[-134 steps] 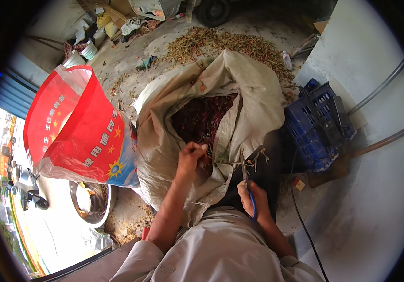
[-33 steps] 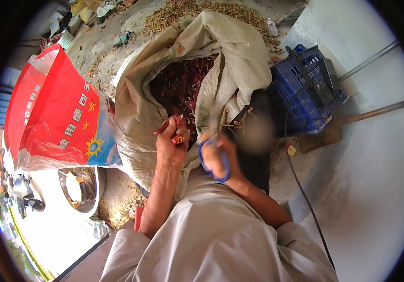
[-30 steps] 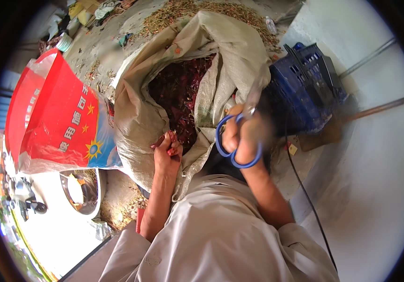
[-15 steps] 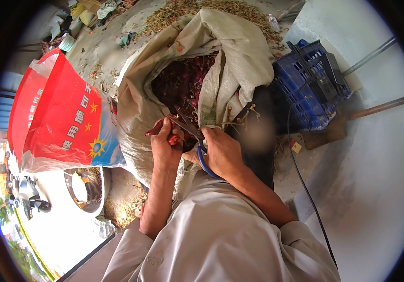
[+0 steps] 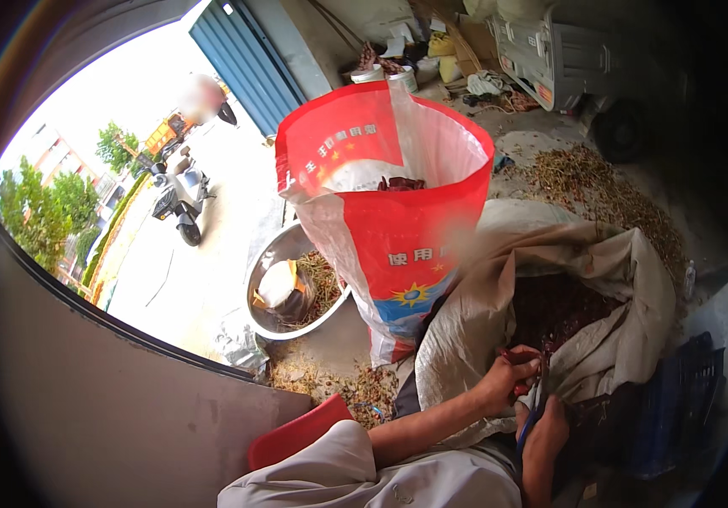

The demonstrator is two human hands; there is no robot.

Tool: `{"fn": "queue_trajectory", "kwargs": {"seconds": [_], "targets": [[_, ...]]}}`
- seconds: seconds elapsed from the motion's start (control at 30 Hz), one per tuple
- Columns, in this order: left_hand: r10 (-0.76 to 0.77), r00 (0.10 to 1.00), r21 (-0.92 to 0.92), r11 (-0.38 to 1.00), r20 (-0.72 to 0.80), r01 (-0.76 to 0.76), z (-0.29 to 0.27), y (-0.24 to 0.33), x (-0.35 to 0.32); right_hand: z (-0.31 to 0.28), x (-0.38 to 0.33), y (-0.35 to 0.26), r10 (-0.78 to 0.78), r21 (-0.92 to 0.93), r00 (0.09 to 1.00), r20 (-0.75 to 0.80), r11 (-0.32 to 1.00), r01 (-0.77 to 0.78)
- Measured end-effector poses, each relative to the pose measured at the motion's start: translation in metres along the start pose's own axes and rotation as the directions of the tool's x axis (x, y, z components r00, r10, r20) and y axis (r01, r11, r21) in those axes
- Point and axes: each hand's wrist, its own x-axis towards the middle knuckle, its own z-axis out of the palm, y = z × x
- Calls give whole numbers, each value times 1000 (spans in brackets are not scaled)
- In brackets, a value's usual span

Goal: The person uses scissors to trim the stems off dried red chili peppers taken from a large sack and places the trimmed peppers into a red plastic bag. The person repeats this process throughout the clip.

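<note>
My left hand (image 5: pixel 499 383) is closed around a few dried red chilies (image 5: pixel 520 352), which stick out past its fingers. Close beside it, my right hand (image 5: pixel 545 432) grips scissors with blue handles (image 5: pixel 529 422). The blades point up toward the chilies; whether they touch them I cannot tell. Both hands are at the near edge of a large beige woven sack (image 5: pixel 463 337) with its mouth rolled back. Inside lies a mass of dark red chilies (image 5: pixel 560 315), partly in shadow.
A tall red plastic bag (image 5: pixel 419 227) with chilies inside stands left of the sack. Beyond it are a metal basin (image 5: pixel 295 334) holding stems and a parked scooter (image 5: pixel 182 201). A red seat (image 5: pixel 300 433) is near my left side, a blue crate (image 5: pixel 677 398) at right. Stems (image 5: pixel 580 173) litter the floor.
The view has swung left, so the hands and sack now appear at the lower right, with the doorway and scooter more fully visible. Both hands keep their holds.
</note>
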Motion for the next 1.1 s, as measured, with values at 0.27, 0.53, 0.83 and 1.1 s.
{"fn": "queue_trajectory", "kwargs": {"seconds": [0.27,0.53,0.83,1.1], "targets": [[-47,994,-35,998,103,51,8,-11,6,10,-9,-6,-7,480,971,-237,869,123],[10,998,-173,985,62,1,-13,25,0,-26,-2,41,396,937,916,-69,342,-77],[40,971,-322,946,236,39,-10,35,13,-27,0,4,84,286,991,-103,957,-51],[30,988,-263,965,151,10,-13,27,12,-23,22,-12,-13,38,999,30,999,12]]}}
